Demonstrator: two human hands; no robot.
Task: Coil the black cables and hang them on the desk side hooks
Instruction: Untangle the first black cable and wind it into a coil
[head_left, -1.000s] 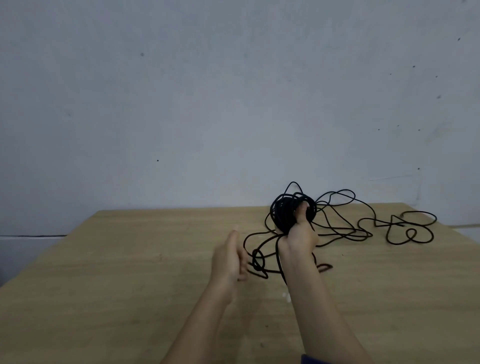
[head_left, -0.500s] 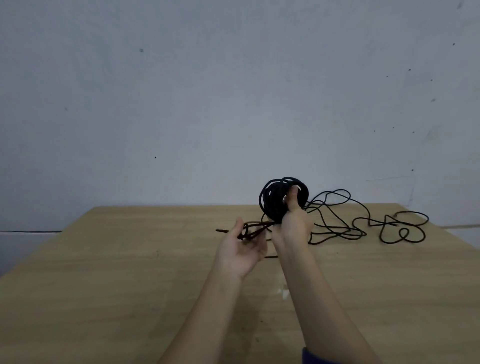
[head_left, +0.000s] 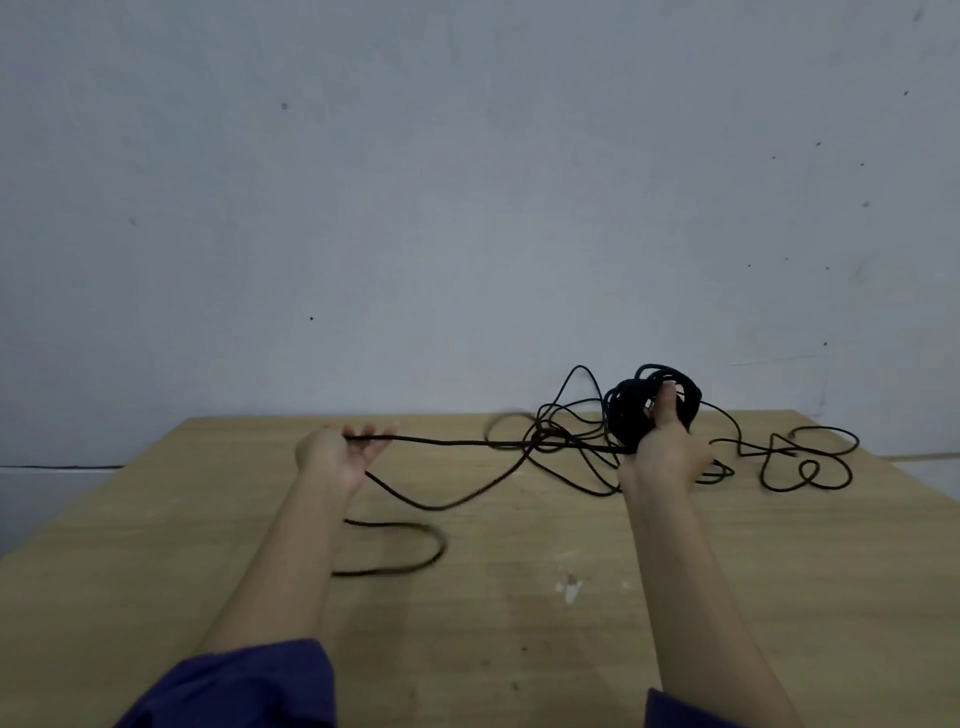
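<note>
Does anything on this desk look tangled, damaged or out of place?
The uncoiled black cable lies in tangled, crossing loops on the desk, on both sides of the right hand, which grips the coil. Small white marks blemish the desk near its middle. Nothing is spilled.

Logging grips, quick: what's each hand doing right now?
Left hand: holds the taut cable.
Right hand: grips the coil.

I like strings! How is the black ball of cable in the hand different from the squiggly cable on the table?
The coiled bundle is wound tight; the loose cable sprawls in thin open loops. The bundle is gripped by the right hand; the loose cable lies on the table. Both are black.
</note>
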